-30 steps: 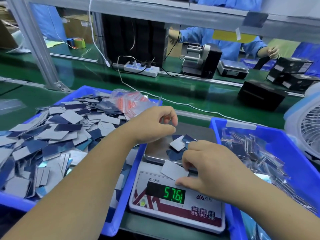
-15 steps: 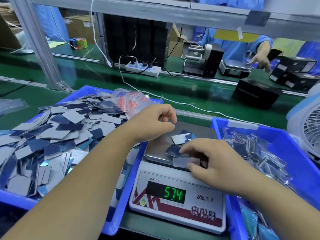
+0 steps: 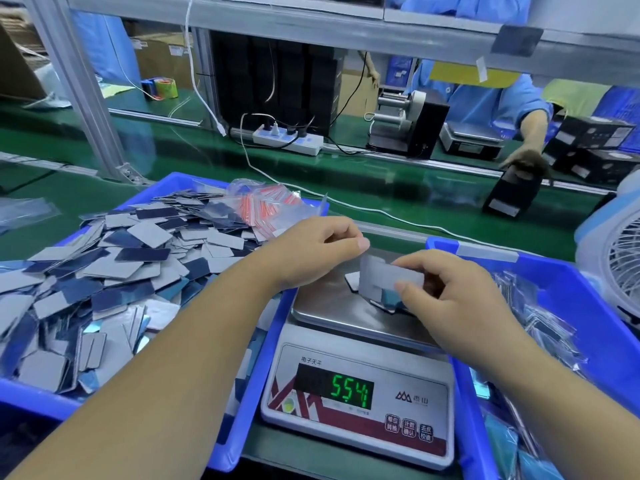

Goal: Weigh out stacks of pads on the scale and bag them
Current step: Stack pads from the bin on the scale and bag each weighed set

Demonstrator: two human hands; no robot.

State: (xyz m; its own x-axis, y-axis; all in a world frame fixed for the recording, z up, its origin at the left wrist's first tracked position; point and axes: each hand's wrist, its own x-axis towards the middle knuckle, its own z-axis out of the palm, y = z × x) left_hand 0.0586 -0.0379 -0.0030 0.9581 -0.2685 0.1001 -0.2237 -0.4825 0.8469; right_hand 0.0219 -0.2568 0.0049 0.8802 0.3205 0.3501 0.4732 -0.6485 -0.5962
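Observation:
The scale (image 3: 360, 393) stands between two blue bins and its green display reads 55.4. My right hand (image 3: 460, 299) pinches a small stack of grey pads (image 3: 384, 277) just above the steel pan (image 3: 322, 306). A few more pads (image 3: 389, 306) lie on the pan under that hand. My left hand (image 3: 311, 251) hovers at the pan's far left corner, its thumb and fingers pinched on what looks like a small clear bag (image 3: 323, 202). The left blue bin (image 3: 249, 393) holds a heap of loose grey and blue pads (image 3: 114, 271).
A pile of clear bags with red strips (image 3: 263, 206) lies at the back of the left bin. The right blue bin (image 3: 571, 306) holds bagged pads. A white fan (image 3: 620, 271) stands at the far right. Across the green conveyor (image 3: 381, 188), another person handles black boxes.
My right hand has gathered pads off the pan and lifted them as a stack. The reading fell from 57.6 to 55.4. My left hand has hardly moved.

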